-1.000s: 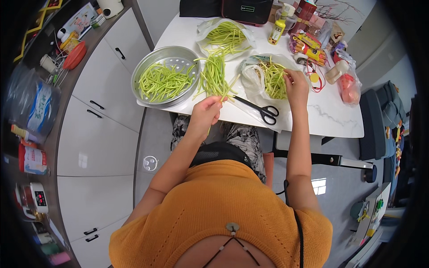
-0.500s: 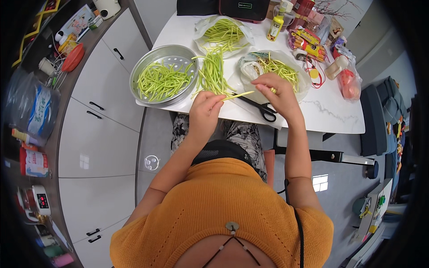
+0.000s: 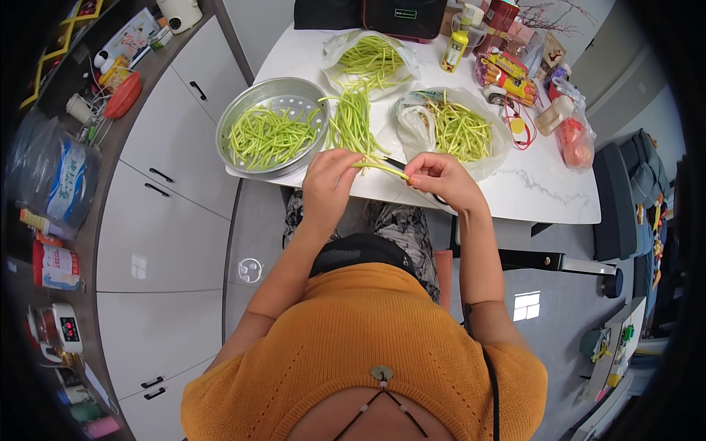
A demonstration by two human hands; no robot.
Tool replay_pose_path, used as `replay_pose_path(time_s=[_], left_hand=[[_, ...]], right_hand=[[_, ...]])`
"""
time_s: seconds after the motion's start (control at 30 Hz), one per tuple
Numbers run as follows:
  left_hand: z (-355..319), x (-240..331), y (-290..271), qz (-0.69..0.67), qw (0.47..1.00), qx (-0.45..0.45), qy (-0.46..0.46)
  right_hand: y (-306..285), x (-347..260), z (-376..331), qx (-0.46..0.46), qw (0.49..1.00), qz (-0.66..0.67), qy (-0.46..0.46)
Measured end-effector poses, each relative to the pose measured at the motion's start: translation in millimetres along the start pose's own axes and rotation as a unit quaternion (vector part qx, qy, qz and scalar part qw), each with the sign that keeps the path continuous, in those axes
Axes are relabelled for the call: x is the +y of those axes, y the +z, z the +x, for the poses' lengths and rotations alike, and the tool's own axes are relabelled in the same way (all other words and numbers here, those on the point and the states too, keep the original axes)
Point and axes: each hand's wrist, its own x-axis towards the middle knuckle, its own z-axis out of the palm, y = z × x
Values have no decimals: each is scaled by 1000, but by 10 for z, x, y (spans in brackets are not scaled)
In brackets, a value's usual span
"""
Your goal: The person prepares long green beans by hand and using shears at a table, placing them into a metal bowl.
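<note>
A thin yellow-green stem [image 3: 384, 169] is stretched between my hands above the table's near edge. My left hand [image 3: 327, 184] pinches one end, and my right hand [image 3: 445, 182] pinches the other between thumb and fingertips. Behind them lie black scissors [image 3: 396, 164], mostly covered by my right hand. To the left, short cut pieces [image 3: 266, 138] fill part of a round metal steamer tray [image 3: 296, 98] with holes. Beside it lies a loose bunch of long stems [image 3: 351, 123]. More stems [image 3: 462, 132] are in an open plastic bag [image 3: 418, 131] on the right.
At the back, another plastic bag [image 3: 336, 53] holds long stems, near a black box [image 3: 403, 16]. A yellow bottle [image 3: 454, 48], snack packs [image 3: 507, 77] and a bag of round pink things [image 3: 576, 140] crowd the right side. White cabinets [image 3: 165, 228] run along the left.
My right hand has come down and left from beside the right bag and now grips the free end of the stem. My left hand has shifted slightly left.
</note>
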Motion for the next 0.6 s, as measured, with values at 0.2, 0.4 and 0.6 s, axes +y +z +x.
replay_pose_path(time_s=[0.2,0.4,0.6], left_hand=[[-65,108,80,-43,998,-43,-34],[-168,78,172,-15,995,-99,-9],[-189,77,190,-8,992,-123,-9]], right_hand=[[123,41,-7,-52,987,134,-67],[204,87,4,-49,984,146,-94],[203,114,21,-7,989,112,-100]])
